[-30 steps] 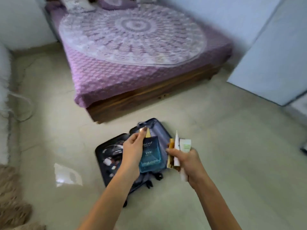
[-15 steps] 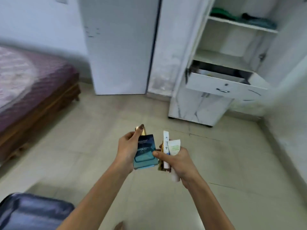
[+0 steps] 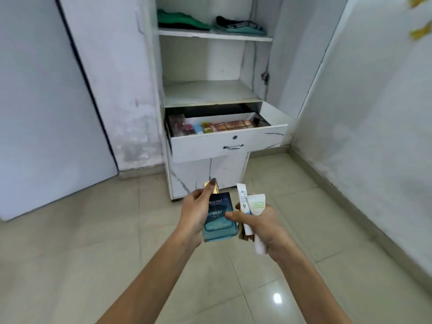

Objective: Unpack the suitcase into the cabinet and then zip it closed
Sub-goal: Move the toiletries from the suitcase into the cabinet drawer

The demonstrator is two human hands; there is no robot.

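My left hand [image 3: 194, 213] grips a blue square perfume bottle [image 3: 218, 218] with a gold cap, held upright at chest height. My right hand [image 3: 261, 223] is closed around a bundle of white tubes [image 3: 249, 206] and a small gold item. Straight ahead stands the white cabinet [image 3: 210, 94] with its doors open. Its drawer [image 3: 229, 142] is pulled out and holds a makeup palette and several small cosmetics. The suitcase is out of view.
Folded green and dark clothes [image 3: 182, 21] lie on the cabinet's top shelf; the middle shelf [image 3: 210, 92] is bare. An open cabinet door [image 3: 362, 113] stands at right, another white panel [image 3: 46, 101] at left. Glossy tiled floor lies between me and the cabinet.
The view has swung from the bed and open suitcase round to the cabinet, which is now closer and centred. Both hands keep the same items in the same grip.
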